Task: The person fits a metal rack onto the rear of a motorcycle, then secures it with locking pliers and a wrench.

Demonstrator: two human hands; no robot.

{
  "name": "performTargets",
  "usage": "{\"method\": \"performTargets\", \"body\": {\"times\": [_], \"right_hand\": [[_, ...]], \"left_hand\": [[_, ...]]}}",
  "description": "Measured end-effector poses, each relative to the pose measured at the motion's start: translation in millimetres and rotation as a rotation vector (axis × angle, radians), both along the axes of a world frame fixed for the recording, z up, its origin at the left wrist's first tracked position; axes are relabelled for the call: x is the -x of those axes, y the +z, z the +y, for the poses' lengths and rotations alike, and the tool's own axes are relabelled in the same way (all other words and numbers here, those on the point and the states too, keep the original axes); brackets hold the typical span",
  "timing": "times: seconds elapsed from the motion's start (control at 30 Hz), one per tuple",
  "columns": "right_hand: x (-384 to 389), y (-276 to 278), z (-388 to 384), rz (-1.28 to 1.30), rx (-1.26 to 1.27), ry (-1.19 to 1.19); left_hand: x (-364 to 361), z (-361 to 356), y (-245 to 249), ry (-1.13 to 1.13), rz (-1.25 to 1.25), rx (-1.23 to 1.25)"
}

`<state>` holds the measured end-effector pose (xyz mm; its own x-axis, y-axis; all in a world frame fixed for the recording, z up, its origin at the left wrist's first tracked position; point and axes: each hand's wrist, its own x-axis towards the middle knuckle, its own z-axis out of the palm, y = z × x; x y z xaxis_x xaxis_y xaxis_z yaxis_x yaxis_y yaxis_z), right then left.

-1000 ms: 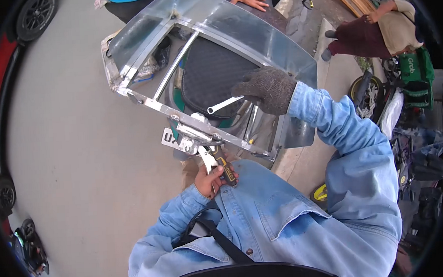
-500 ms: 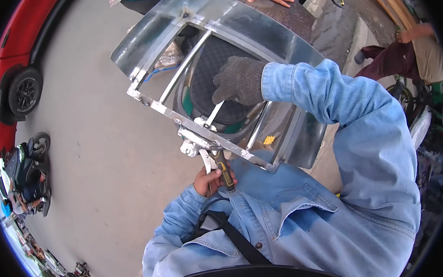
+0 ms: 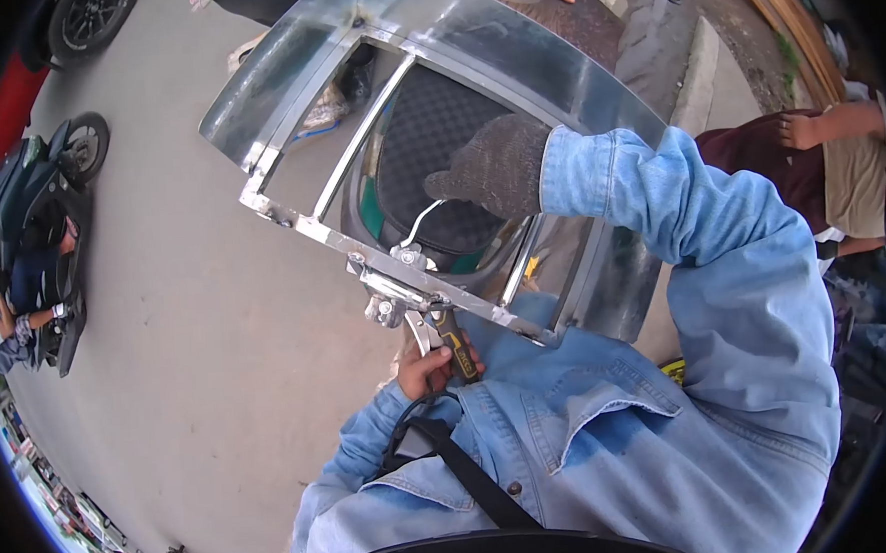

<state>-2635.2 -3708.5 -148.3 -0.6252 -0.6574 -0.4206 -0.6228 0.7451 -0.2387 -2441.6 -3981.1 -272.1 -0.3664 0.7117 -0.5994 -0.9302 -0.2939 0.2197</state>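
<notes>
left hand (image 3: 428,369): bare, fingers clenched on pliers (image 3: 450,338), below metal frame (image 3: 305,226) | right hand (image 3: 492,169): gloved, elbow bent, fingers pinching wrench (image 3: 415,225), above metal frame

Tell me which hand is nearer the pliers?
Left. The left hand grips the pliers by the handles; the gloved right hand is beyond the frame, holding a wrench.
</notes>
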Motion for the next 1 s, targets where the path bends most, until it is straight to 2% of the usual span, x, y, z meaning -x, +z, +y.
{"method": "performTargets", "body": {"times": [0.17, 0.23, 0.27, 0.33, 0.37, 0.43, 0.67, 0.83, 0.87, 1.0], "right_hand": [[3.0, -16.4, 4.3, 0.181, 0.072, 0.118], [0.7, -18.3, 3.5, 0.122, 0.218, -0.054], [0.9, -12.9, 1.1, 0.125, 0.22, -0.056], [0.3, -0.4, -1.7, -0.128, 0.031, -0.227], [-1.0, -2.4, 1.5, -0.133, 0.029, -0.231], [-6.0, -6.9, 8.1, 0.008, 0.027, -0.085], [-2.1, -8.0, 10.3, 0.014, 0.058, -0.154], [-5.9, -17.3, 12.0, 0.161, 0.15, -0.09], [-7.8, -17.5, 11.8, 0.154, 0.144, -0.086], [-8.1, -15.8, 8.6, 0.013, 0.037, -0.094]], "left_hand": [[10.6, -6.8, 0.5, -0.167, -0.027, -0.135], [8.5, -7.2, 2.2, -0.146, -0.048, -0.127], [10.6, -4.3, 5.6, -0.128, -0.071, -0.123], [13.4, -0.6, 16.8, -0.13, -0.102, -0.078], [14.1, 2.3, 21.4, -0.129, -0.135, -0.034], [4.7, 2.6, 13.2, -0.095, -0.133, -0.017], [-2.2, 7.5, 4.4, -0.012, -0.08, -0.007], [-8.1, 13.5, -5.4, 0.017, -0.04, 0.053], [-9.4, 15.3, -6.3, 0.032, 0.006, 0.107], [-7.2, 21.4, -11.2, 0.032, 0.026, 0.04]]}}
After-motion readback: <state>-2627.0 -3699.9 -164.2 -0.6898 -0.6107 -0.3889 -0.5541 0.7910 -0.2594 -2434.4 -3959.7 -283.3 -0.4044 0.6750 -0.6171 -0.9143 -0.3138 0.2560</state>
